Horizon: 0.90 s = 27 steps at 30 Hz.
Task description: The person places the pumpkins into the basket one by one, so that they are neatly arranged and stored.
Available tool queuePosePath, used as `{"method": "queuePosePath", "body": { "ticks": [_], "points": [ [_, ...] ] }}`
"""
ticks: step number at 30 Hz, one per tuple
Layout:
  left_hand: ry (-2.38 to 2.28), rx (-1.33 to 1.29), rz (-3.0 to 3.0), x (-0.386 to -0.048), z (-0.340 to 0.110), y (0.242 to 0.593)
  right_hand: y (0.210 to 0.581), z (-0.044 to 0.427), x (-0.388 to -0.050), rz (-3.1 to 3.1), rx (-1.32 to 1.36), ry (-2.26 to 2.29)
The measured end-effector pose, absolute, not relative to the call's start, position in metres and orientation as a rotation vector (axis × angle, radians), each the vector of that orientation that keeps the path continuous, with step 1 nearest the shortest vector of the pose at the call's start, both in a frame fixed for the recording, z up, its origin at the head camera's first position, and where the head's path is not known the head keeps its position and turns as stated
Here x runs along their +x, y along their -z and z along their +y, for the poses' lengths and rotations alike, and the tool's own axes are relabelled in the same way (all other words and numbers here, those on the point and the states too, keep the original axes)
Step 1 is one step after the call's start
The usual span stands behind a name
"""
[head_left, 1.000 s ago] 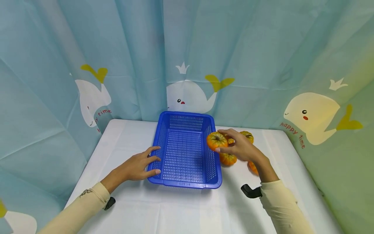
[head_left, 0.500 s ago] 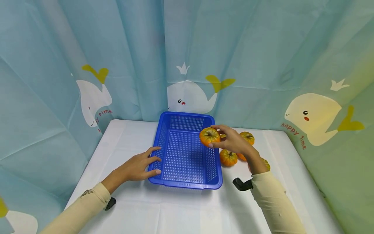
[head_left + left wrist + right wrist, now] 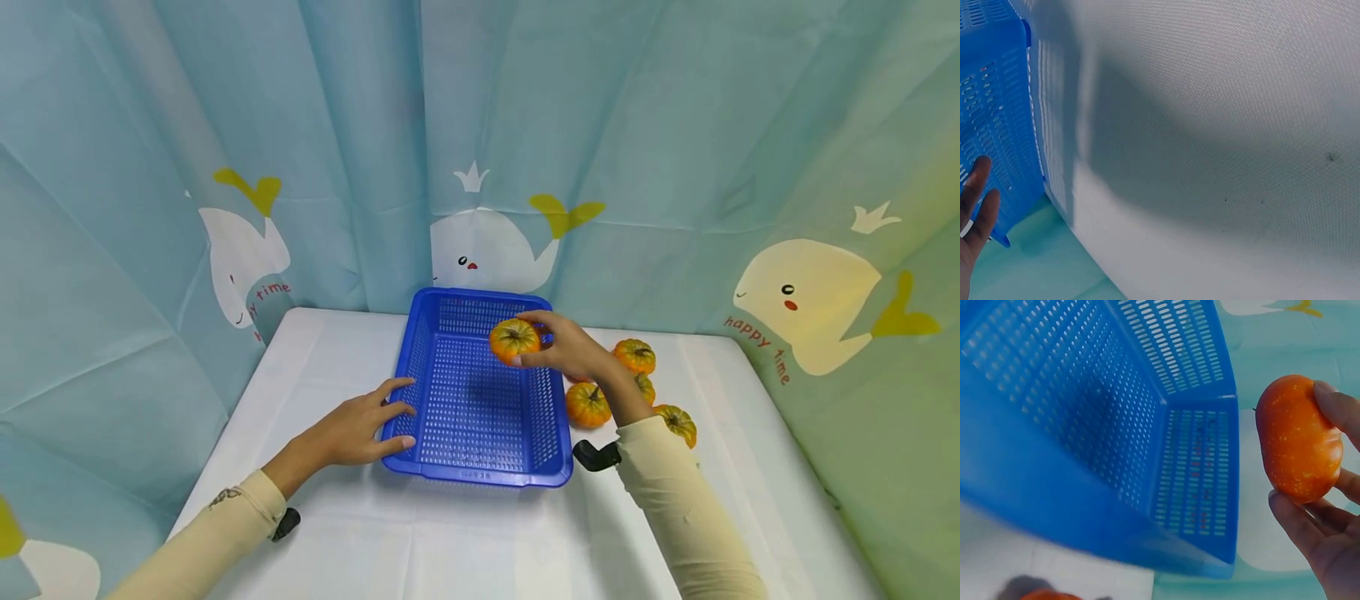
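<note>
In the head view a blue perforated plastic basket point(image 3: 480, 479) stands on the white-covered table, with nothing lying in it. My right hand point(image 3: 564, 346) grips a small orange-and-green pumpkin point(image 3: 514, 342) between thumb and fingers, above the basket's right half. The right wrist view shows the orange underside of that pumpkin point(image 3: 1297, 440) held at the fingertips. My left hand point(image 3: 358, 427) rests with spread fingers on the basket's left rim; in the left wrist view its fingers point(image 3: 982, 219) lie against the basket's outer wall point(image 3: 1007, 144).
Right of the basket lie several more small pumpkins, among them a near one point(image 3: 588, 406), a far one point(image 3: 635, 356) and one by the right sleeve point(image 3: 677, 423). A light-blue curtain point(image 3: 645, 150) with whale prints hangs behind and beside the table point(image 3: 465, 542).
My right hand has carried the pumpkin leftward and slightly away from me, from the basket's right rim to over its inside. The left hand and the basket have stayed put.
</note>
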State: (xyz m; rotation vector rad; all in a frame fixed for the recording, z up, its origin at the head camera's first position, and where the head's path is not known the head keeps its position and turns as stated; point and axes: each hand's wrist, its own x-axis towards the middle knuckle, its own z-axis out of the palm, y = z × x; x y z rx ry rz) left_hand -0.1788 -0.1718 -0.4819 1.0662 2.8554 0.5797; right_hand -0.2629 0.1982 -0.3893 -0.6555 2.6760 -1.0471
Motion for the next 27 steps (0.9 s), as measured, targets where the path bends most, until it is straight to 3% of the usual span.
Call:
{"method": "queuePosePath", "body": {
  "ticks": [13, 27],
  "points": [
    [-0.575, 1.09, 2.857, -0.179, -0.172, 0.481, 0.404, 0.172, -0.285, 2.562, -0.498, 1.145],
    [-0.569, 1.071, 2.862, -0.18, -0.172, 0.483, 0.423, 0.153, -0.304, 2.62, -0.603, 1.102]
  ]
}}
